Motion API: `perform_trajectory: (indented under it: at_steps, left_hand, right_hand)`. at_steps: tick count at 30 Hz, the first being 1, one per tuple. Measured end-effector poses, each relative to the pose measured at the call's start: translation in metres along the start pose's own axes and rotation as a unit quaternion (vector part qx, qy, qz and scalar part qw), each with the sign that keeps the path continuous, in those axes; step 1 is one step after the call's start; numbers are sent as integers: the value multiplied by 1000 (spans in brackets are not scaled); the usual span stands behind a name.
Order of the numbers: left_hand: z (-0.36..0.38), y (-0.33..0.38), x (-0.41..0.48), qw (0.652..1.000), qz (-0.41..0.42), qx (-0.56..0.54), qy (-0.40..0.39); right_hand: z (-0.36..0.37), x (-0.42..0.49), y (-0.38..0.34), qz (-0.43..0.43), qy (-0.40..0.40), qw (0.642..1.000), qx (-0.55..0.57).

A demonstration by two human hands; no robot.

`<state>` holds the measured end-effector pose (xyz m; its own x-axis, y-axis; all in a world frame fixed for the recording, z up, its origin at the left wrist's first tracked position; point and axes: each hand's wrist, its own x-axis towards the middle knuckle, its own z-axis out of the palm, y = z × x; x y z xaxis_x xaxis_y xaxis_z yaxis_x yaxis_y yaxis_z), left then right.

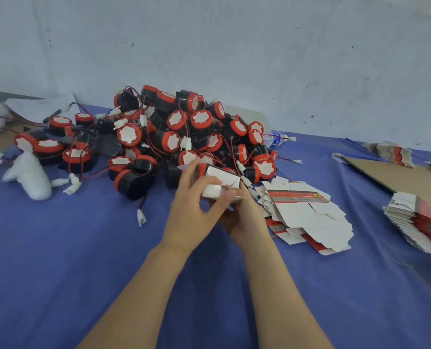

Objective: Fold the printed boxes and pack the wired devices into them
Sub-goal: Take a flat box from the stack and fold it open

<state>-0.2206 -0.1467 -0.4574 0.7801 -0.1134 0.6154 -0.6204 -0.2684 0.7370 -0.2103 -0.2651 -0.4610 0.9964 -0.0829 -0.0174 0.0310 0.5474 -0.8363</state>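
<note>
Left hand (189, 212) and right hand (245, 222) both grip half-folded white printed cardboard box (223, 178) near red-black round wired devices (176, 120), prob for quick loading.

The left hand (191, 212) and box (222, 178) hide much of the right hand (244, 220).

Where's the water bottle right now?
In the head view, the water bottle lies on its side at the far right edge of the pile of red-and-black devices, close to the wall.
</note>
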Motion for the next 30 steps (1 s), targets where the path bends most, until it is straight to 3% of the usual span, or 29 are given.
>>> perform_trajectory:
  at_steps: [6, 10, 12, 17, 26, 30]
  left_hand:
    - [-3, -2, 3, 994, -17, 18, 106]
    - [-1, -3, 5, 985, -70, -64, 144]
    - [1, -4, 6, 977, -120, -122, 128]
    - [4, -6, 6, 968, -182, -152, 82]
    - [-1, -8, 11, 947, -221, -210, 104]
    - [0, -11, 14, 929, -245, -244, 133]
  right_hand:
    - [17, -8, 6, -2, -31, 999, 26]
    - [23, -7, 13, -82, -13, 981, -174]
    - [23, -5, 16, -120, 17, 971, -204]
    - [24, -6, 21, -144, 58, 969, -193]
    - [24, -7, 11, -71, 14, 996, -46]
    - [27, -8, 12, -83, -7, 995, -56]
